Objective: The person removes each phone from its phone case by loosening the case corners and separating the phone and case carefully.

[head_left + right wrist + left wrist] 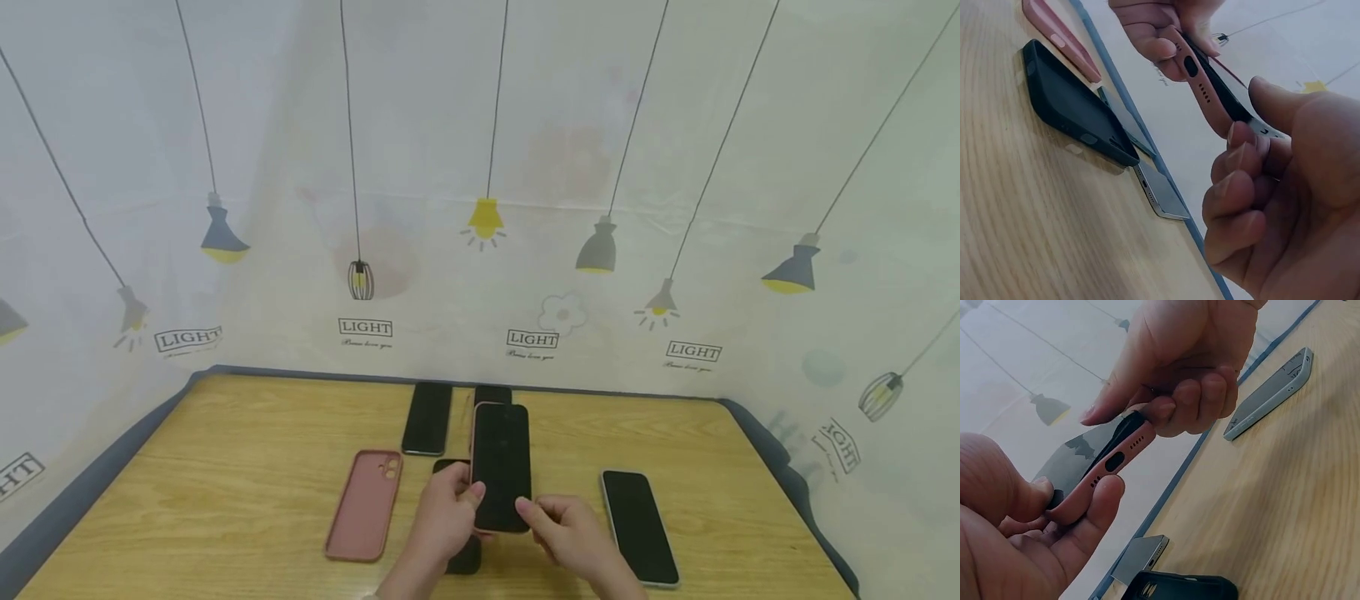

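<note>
Both hands hold a dark-screened phone (pixel 502 467) with a pink phone case (pixel 1085 494) around its back and edges. My left hand (pixel 448 510) grips the lower left side, thumb on the screen edge and fingers against the case. My right hand (pixel 573 533) pinches the lower right corner between thumb and curled fingers. The wrist views show the case's bottom edge with its port hole and speaker holes. Along that edge a dark strip of the phone (pixel 1222 87) stands above the case rim, so it sits unevenly there. The back of the case is hidden in the head view.
A pink case (pixel 365 504) lies on the wooden table (pixel 240 467) to the left. A black case (pixel 1072 112) lies partly under the held phone. Dark phones (pixel 427 417) lie at the back, one partly hidden. At right lies a phone with a light rim (pixel 640 527).
</note>
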Tool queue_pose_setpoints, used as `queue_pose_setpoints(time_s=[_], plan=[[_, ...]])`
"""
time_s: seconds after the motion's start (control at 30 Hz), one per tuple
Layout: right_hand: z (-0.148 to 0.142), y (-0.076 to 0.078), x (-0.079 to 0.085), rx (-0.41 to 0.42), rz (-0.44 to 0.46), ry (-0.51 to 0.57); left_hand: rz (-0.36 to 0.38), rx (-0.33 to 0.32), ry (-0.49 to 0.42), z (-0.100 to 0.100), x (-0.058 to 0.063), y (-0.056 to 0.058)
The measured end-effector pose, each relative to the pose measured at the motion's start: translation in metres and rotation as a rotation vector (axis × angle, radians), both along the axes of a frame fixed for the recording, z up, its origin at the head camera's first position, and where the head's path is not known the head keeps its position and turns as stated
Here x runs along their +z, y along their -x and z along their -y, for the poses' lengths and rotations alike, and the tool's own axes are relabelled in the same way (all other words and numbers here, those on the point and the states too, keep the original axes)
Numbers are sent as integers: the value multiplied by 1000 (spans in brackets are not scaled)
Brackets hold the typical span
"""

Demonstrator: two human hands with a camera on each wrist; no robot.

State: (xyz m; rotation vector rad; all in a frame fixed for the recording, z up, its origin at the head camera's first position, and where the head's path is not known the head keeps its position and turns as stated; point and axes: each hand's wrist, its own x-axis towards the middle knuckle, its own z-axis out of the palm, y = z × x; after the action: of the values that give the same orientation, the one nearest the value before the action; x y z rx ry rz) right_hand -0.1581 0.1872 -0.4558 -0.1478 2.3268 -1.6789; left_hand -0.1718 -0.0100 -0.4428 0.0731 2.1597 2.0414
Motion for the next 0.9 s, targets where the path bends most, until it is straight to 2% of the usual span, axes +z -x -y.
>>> queue_pose_setpoints(time_s=[0.17,0.27,0.4,0.6,0.8,0.9], plan=[[7,-3,4,36,25,0,12,-49,-3,0,2,0],[8,-4,8,52,24,-19,-19,-43,44,-2,4,0],[7,-5,11,-14,-53,-150,-79,1,105,-5,8,-2],[8,-7,12,-138,-65,-285,-79,6,128,-7,9,-3],[11,-10,12,-152,-102,-327,-77,14,144,-8,7,-4],[11,-11,11,-138,-137,-350,-102,14,151,-7,6,-3]])
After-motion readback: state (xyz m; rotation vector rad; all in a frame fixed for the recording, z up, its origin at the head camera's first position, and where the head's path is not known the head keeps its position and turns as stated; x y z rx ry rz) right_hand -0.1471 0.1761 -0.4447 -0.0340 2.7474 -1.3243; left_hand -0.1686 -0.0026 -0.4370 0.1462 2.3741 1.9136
